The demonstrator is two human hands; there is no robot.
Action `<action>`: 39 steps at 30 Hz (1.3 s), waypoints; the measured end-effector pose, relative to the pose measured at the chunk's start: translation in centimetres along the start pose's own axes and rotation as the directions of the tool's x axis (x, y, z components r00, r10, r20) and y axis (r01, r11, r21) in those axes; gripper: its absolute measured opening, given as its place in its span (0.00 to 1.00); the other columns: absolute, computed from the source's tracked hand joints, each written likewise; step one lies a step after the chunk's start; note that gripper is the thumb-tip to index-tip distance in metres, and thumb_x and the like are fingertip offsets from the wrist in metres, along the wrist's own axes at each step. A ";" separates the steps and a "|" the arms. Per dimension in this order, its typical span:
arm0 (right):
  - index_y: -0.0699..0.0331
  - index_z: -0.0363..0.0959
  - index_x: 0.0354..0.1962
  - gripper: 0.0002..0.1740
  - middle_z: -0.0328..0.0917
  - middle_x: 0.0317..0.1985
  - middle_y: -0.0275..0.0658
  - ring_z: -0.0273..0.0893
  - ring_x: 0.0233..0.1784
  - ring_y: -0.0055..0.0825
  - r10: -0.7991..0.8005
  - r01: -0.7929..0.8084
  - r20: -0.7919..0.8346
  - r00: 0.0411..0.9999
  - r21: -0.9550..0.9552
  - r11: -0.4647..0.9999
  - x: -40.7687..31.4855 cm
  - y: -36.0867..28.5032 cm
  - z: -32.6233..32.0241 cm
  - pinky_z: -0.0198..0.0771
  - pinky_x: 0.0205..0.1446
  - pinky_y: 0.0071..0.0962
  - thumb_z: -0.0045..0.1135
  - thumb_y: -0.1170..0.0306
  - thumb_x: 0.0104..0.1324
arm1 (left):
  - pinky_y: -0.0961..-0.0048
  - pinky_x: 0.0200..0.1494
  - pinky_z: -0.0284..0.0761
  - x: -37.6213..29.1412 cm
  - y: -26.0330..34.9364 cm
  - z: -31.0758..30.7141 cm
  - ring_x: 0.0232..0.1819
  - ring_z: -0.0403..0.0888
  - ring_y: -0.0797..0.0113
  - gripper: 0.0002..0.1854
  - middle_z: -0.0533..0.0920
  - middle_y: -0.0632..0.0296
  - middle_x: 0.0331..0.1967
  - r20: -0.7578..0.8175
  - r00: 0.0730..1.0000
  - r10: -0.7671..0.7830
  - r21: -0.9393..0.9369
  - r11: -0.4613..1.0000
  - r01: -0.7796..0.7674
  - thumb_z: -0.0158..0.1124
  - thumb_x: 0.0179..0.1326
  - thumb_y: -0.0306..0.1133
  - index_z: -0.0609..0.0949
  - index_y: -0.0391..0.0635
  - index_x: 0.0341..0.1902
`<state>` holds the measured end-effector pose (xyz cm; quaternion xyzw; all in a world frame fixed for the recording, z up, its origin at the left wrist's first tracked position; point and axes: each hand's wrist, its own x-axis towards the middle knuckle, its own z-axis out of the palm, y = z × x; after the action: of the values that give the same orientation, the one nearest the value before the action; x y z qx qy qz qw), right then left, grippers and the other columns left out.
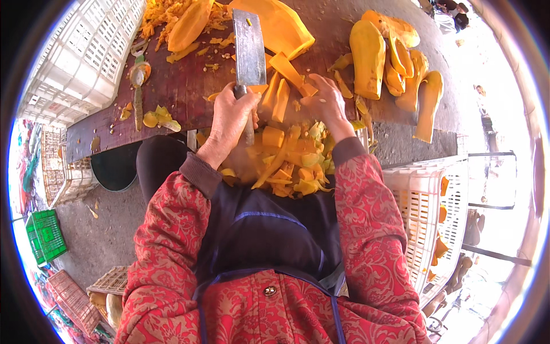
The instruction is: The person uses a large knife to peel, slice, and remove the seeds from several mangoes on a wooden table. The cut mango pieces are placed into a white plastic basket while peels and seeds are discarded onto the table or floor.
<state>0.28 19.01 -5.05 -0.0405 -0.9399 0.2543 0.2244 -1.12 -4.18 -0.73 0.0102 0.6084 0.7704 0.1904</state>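
My left hand [233, 112] grips the dark handle of a cleaver [251, 47], its broad steel blade pointing away from me over the table. Right of the blade lie cut squash strips [281, 99] and a longer orange squash piece [287, 70]. My right hand [328, 103] is beside these pieces, its thumb and fingers apart around the near end of one; a pale seed sticks to it. Below both hands, a heap of squash peel and offcuts [288, 159] fills the space between the table edge and my lap. Large hollowed squash pieces [279, 26] rest beyond the blade.
Several peeled squash [368, 60] lie on the table's right side. A peeling tool [138, 94] and peel scraps [161, 118] are at the left, near a white plastic crate [92, 51]. Another white crate [412, 215] containing orange pieces stands right of me. A green crate [46, 237] sits on the floor.
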 end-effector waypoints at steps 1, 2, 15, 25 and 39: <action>0.59 0.75 0.40 0.24 0.76 0.32 0.45 0.75 0.39 0.41 0.058 -0.059 0.030 0.998 0.057 0.997 0.4 0.3 0.6 0.69 0.46 0.33 0.65 0.70 0.39 | 0.78 0.18 0.69 0.1 0.0 0.0 0.16 0.70 0.76 0.08 0.70 0.66 0.19 0.010 1.000 0.011 -0.001 1.000 -0.011 0.57 0.54 0.31 0.68 0.45 0.32; 0.59 0.75 0.40 0.25 0.76 0.32 0.45 0.75 0.39 0.41 0.113 -0.121 0.078 0.991 0.107 0.987 0.5 0.6 1.2 0.69 0.45 0.32 0.65 0.70 0.39 | 0.78 0.18 0.69 0.2 0.1 0.0 0.16 0.70 0.76 0.08 0.70 0.66 0.19 0.002 1.000 -0.003 0.004 1.000 0.003 0.57 0.54 0.31 0.68 0.45 0.32; 0.63 0.67 0.40 0.21 0.67 0.30 0.32 0.62 0.31 0.23 0.157 0.260 -0.213 0.964 0.648 -0.716 -10.7 6.2 -23.2 0.62 0.32 0.26 0.60 0.63 0.52 | 0.77 0.19 0.70 -0.3 0.1 -0.8 0.17 0.70 0.74 0.08 0.71 0.64 0.20 -0.102 0.995 -0.009 -0.154 0.988 -0.007 0.56 0.56 0.30 0.67 0.44 0.33; 0.65 0.74 0.43 0.27 0.77 0.39 0.40 0.75 0.41 0.27 0.430 -0.477 0.208 0.879 0.420 0.772 4.2 -2.5 -0.3 0.68 0.46 0.24 0.67 0.65 0.44 | 0.77 0.19 0.69 -0.2 1.0 -1.1 0.17 0.70 0.75 0.09 0.71 0.65 0.21 -0.168 0.986 0.016 -0.204 0.978 -0.051 0.55 0.55 0.32 0.69 0.42 0.35; 0.65 0.74 0.36 0.15 0.76 0.33 0.40 0.75 0.35 0.31 0.666 -0.521 0.448 0.596 0.847 -0.104 0.2 2.5 -1.4 0.70 0.38 0.30 0.60 0.72 0.48 | 0.76 0.20 0.71 0.7 1.4 -1.2 0.18 0.70 0.74 0.10 0.71 0.65 0.20 -0.153 0.988 -0.009 -0.259 0.965 -0.031 0.56 0.56 0.33 0.68 0.42 0.35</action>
<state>0.67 21.90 -5.15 -0.3274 -0.4438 0.8259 0.1175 -2.50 -5.35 0.08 -0.0703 0.5145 0.8433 0.1386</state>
